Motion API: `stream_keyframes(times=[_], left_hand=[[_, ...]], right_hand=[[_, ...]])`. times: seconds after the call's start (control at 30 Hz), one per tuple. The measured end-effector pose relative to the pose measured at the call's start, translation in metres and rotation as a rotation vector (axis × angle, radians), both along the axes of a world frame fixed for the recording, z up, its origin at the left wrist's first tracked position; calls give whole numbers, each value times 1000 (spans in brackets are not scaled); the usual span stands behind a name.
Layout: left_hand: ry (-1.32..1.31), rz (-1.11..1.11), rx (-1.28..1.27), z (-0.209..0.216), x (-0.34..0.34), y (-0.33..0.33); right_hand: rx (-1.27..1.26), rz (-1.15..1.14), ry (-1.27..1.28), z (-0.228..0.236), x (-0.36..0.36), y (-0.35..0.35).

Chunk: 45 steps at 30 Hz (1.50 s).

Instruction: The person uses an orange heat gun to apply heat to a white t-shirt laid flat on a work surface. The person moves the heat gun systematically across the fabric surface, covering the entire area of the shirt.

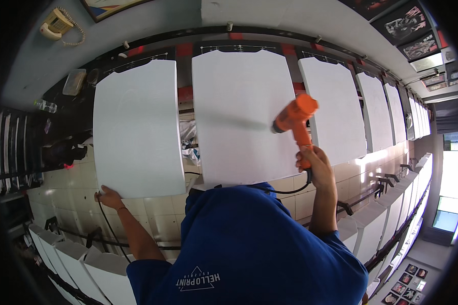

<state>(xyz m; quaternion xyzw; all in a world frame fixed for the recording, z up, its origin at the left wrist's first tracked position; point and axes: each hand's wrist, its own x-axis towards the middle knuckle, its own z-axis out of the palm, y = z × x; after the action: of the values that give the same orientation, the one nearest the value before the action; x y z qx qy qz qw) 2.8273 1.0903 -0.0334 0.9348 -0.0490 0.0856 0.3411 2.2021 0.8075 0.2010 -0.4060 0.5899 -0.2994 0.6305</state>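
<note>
My right hand (314, 165) is closed round the handle of an orange heat gun (296, 116). The gun is over the right side of the middle white board (239, 107), its dark nozzle tilted left and down above the surface. A black cord (295, 191) runs from the handle back toward my body. My left hand (109, 196) is at the near left corner of the left white board (137, 127), fingers closed on a thin black cable (109, 223) that hangs down from it.
More white boards (333, 107) continue in a row to the right. Behind me, another row of white boards (376, 216) sits on a dark rail. A dark rack (15, 147) stands at the far left, with a plastic bottle (46, 105) and a clear container (75, 82) near it.
</note>
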Motion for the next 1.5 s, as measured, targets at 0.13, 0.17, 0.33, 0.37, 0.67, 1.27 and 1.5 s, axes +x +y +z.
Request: stream_keyframes(times=[0.13,0.17,0.33,0.37,0.67,1.27,1.5], left_hand=[[-17,2,38,-7,4,3],[-34,5,-1,-6,-2,0],[-83,-13,33,-5,-5,3],[-167,-17,100,-7,-10,0],[187,331,-175,35,-95,-51],[403,401,-583,19,-108,-47],[447,357,-544,36,-115,-54]], right_hand=[[-6,-147,8,10,-15,0],[-4,-156,6,11,-14,1],[38,24,-55,7,22,8],[56,86,-78,3,32,10],[140,445,-167,10,95,16],[31,82,-75,12,-9,19],[163,503,-204,11,76,30]])
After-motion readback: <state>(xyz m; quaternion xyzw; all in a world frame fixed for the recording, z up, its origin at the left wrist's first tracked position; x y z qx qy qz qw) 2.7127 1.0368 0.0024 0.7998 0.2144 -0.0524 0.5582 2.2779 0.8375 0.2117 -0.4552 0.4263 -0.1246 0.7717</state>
